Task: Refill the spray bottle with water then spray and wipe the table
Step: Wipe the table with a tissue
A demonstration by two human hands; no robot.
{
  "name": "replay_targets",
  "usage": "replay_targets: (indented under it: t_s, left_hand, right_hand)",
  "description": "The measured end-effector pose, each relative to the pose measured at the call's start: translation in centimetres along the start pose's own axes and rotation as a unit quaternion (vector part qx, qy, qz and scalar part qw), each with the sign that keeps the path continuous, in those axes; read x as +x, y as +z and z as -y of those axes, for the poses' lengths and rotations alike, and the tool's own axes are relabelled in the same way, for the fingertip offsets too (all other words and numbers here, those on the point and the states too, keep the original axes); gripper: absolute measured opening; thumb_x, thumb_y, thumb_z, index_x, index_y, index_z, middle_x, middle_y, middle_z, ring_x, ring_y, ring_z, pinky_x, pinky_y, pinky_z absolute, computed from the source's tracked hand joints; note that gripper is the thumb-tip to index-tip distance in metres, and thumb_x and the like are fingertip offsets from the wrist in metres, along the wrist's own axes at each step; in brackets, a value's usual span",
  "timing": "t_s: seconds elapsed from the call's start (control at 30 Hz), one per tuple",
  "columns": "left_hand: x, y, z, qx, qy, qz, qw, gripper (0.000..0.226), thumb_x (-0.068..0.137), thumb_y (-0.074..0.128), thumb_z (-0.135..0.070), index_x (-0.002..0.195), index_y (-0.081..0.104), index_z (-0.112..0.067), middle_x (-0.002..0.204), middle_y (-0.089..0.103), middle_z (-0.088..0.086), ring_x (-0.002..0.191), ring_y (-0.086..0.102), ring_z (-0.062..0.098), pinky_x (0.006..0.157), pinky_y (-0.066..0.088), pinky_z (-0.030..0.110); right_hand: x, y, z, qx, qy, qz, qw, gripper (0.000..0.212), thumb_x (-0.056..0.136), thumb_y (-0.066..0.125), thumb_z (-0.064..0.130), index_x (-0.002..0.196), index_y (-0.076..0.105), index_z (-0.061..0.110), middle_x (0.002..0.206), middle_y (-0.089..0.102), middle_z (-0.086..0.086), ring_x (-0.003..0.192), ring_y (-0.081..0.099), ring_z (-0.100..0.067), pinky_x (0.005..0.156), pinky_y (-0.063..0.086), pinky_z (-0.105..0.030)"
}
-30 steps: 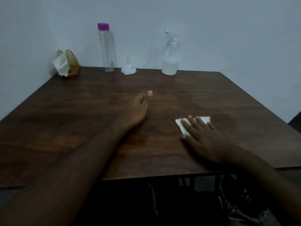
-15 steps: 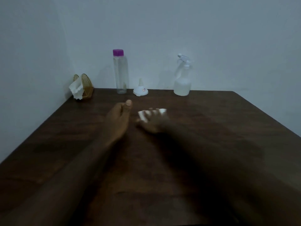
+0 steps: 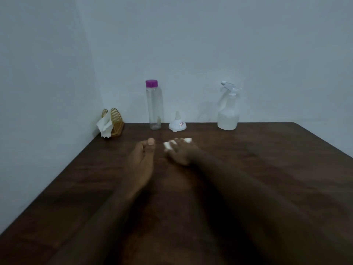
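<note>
Right hand point(image 3: 181, 153) slid tissue point(image 3: 167, 145) away across table point(image 3: 267, 150), spread flat on it; left hand point(image 3: 142, 159) relaxed, empty

Right grip point(image 3: 181, 152) flat on a tissue point(image 3: 168, 145), mid-desk point(image 3: 267, 161)
It's kinda blurry; left grip point(image 3: 142, 159) rests on its edge just beside it. Holder point(image 3: 115, 119), bottle point(image 3: 154, 108), funnel point(image 3: 177, 124) and sprayer point(image 3: 228, 115) stand along the far edge.

Spray bottle point(image 3: 228, 111): 1
Purple-capped clear bottle point(image 3: 154, 106): 1
White funnel point(image 3: 177, 123): 1
Napkin holder point(image 3: 116, 119): 1
Folded white wipe point(image 3: 167, 145): 1
Counter point(image 3: 267, 169): 1
Left hand point(image 3: 142, 159), right hand point(image 3: 181, 152): 2
</note>
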State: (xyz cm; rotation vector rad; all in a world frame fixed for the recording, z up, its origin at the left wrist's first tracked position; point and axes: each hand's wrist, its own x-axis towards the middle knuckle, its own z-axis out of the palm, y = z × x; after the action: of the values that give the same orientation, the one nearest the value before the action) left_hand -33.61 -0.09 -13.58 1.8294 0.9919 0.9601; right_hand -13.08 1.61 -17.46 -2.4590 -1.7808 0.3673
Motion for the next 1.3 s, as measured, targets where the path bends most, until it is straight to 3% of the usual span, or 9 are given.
replay_targets:
  t_s: [0.17, 0.37, 0.5, 0.63, 0.7, 0.87, 1.07, 1.17, 1.3]
  left_hand:
    - [-0.4, 0.9, 1.1, 0.022, -0.024, 0.037, 0.999, 0.047, 0.093, 0.027, -0.065, 0.107, 0.056, -0.031, 0.094, 0.060, -0.009, 0.090, 0.057, 0.009, 0.073, 0.040, 0.030]
    - [-1.9, 3.5, -0.5, 0.034, -0.007, 0.115, 0.993, 0.035, 0.094, 0.029, -0.063, 0.105, 0.051, -0.039, 0.096, 0.057, -0.016, 0.093, 0.054, 0.001, 0.069, 0.036, 0.020]
    - [-3.5, 4.7, -1.5, -0.007, 0.003, 0.140, 0.990, 0.042, 0.093, 0.031, -0.064, 0.108, 0.057, -0.034, 0.101, 0.061, -0.015, 0.094, 0.055, -0.001, 0.074, 0.038, 0.022]
    - [-4.8, 4.4, -1.9, -0.022, 0.001, 0.140, 0.990, 0.045, 0.092, 0.031, -0.064, 0.111, 0.058, -0.033, 0.104, 0.062, -0.014, 0.094, 0.055, 0.000, 0.080, 0.041, 0.026]
    - [-5.4, 3.6, -2.2, -0.023, -0.011, 0.138, 0.990, 0.043, 0.093, 0.030, -0.065, 0.111, 0.055, -0.035, 0.101, 0.057, -0.019, 0.093, 0.052, -0.001, 0.083, 0.039, 0.029]
    - [-6.4, 0.0, -2.3, -0.024, -0.041, 0.100, 0.994, 0.049, 0.091, 0.029, -0.070, 0.126, 0.049, -0.041, 0.113, 0.049, -0.016, 0.111, 0.052, 0.011, 0.101, 0.042, 0.043]
    - [-5.9, -6.0, 0.7, -0.010, -0.043, 0.002, 0.999, 0.046, 0.096, 0.033, -0.059, 0.128, 0.051, -0.032, 0.103, 0.050, -0.019, 0.087, 0.048, -0.004, 0.079, 0.037, 0.026]
    - [-4.9, -8.0, 2.9, 0.013, -0.060, -0.032, 0.998, 0.046, 0.096, 0.033, -0.058, 0.125, 0.052, -0.028, 0.110, 0.055, -0.014, 0.097, 0.053, 0.004, 0.082, 0.042, 0.028]
    - [-3.1, -8.7, 5.6, 0.040, -0.048, -0.010, 0.998, 0.034, 0.098, 0.036, -0.052, 0.109, 0.058, -0.028, 0.098, 0.062, -0.012, 0.089, 0.058, -0.001, 0.069, 0.042, 0.017]
  right_hand:
    - [-4.4, -1.3, -11.4, -0.040, 0.155, -0.014, 0.987, 0.070, 0.099, 0.009, 0.060, 0.158, 0.006, 0.022, 0.166, -0.002, -0.004, 0.153, -0.002, -0.024, 0.122, 0.002, -0.050]
    - [-16.3, 0.2, -11.5, -0.039, 0.087, -0.011, 0.995, 0.065, 0.101, 0.011, 0.056, 0.157, -0.002, 0.027, 0.165, -0.008, 0.004, 0.152, -0.008, -0.015, 0.122, -0.001, -0.039]
    - [-24.3, 0.5, -12.3, -0.042, 0.111, 0.005, 0.993, 0.090, 0.075, -0.011, 0.076, 0.155, -0.006, 0.034, 0.155, -0.015, 0.018, 0.149, -0.011, -0.007, 0.121, -0.003, -0.035]
    - [-25.3, 1.3, -13.0, -0.063, 0.227, -0.018, 0.972, 0.089, 0.081, -0.009, 0.070, 0.157, -0.005, 0.024, 0.165, -0.008, 0.000, 0.152, -0.007, -0.020, 0.121, 0.001, -0.043]
    - [-23.5, 2.1, -11.2, -0.055, 0.234, -0.031, 0.970, 0.083, 0.088, -0.005, 0.067, 0.158, -0.002, 0.021, 0.166, -0.004, -0.006, 0.153, -0.005, -0.024, 0.122, 0.003, -0.047]
    - [-17.5, 4.0, -0.7, -0.052, 0.087, -0.037, 0.994, 0.072, 0.099, 0.013, 0.061, 0.158, 0.003, 0.020, 0.166, -0.002, -0.009, 0.152, -0.005, -0.026, 0.122, 0.000, -0.049]
    - [-14.7, 6.1, 13.1, -0.043, -0.217, -0.005, 0.975, 0.066, 0.099, 0.014, 0.058, 0.157, 0.011, 0.027, 0.165, 0.004, -0.008, 0.152, -0.002, -0.026, 0.120, 0.003, -0.053]
    - [-10.8, 6.0, 15.5, -0.051, -0.235, 0.014, 0.971, 0.062, 0.102, 0.014, 0.052, 0.158, 0.006, 0.027, 0.166, 0.000, -0.005, 0.152, -0.005, -0.024, 0.119, -0.002, -0.052]
    - [-4.1, 4.9, 16.3, -0.065, -0.183, 0.015, 0.981, 0.062, 0.103, 0.018, 0.047, 0.158, -0.001, 0.025, 0.166, -0.003, -0.005, 0.152, -0.006, -0.024, 0.121, -0.002, -0.051]
